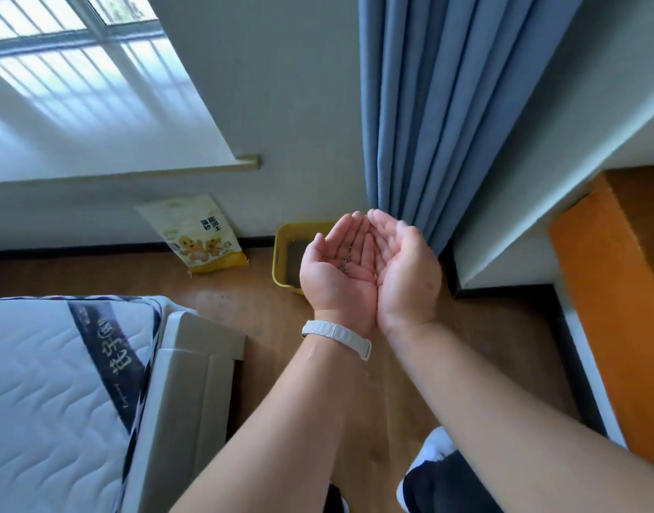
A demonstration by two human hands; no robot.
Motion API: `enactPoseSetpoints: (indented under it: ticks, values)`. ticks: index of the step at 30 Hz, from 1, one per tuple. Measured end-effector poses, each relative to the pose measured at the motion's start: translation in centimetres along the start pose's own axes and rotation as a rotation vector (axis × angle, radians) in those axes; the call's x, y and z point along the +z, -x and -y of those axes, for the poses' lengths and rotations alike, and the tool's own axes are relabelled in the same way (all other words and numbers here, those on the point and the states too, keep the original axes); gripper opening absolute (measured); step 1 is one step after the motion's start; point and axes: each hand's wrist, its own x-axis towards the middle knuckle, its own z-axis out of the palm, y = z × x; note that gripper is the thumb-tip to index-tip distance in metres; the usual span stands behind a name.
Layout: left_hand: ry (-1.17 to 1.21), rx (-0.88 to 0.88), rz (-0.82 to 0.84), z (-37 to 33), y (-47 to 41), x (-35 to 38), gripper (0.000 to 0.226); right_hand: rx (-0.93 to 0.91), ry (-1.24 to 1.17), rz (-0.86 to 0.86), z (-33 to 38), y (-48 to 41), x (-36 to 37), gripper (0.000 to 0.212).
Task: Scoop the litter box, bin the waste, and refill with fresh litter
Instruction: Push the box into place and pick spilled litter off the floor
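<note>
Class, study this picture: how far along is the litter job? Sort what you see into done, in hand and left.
Done: hard to tell; the yellow plastic litter box by the blue curtain holds grey litter, but no scoop or bin shows. In hand: the left hand and right hand, cupped together palms up, carry a few dark grains. Left: likely the refill; the yellow-and-white litter bag leans against the wall.

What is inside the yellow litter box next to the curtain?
Grey litter shows in the uncovered part of the yellow litter box. The cupped left hand and right hand, which carry a few granules, cover the rest, so its contents there cannot be seen.
</note>
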Motion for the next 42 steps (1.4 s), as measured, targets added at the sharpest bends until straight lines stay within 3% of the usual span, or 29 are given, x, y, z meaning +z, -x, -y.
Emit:
enactPoseSetpoints:
  ticks: [12,21,30,42]
  values:
    - [-0.026,-0.052,0.074,4.9,11.5,11.3,0.043,-0.114,0.006,-0.020,15.5,5.7,0.3,0.035]
    - [-0.138,-0.168,0.199,8.8,16.3,15.1,0.043,-0.204,0.006,-0.110,22.4,9.7,-1.5,0.038]
    - [-0.324,-0.396,0.346,8.4,20.8,14.4,0.044,-0.408,-0.065,-0.348,23.0,15.7,-1.3,0.032]
    - [-0.514,-0.822,0.422,6.0,28.0,7.7,0.043,-0.631,-0.154,-0.757,18.7,28.1,-0.7,0.030]
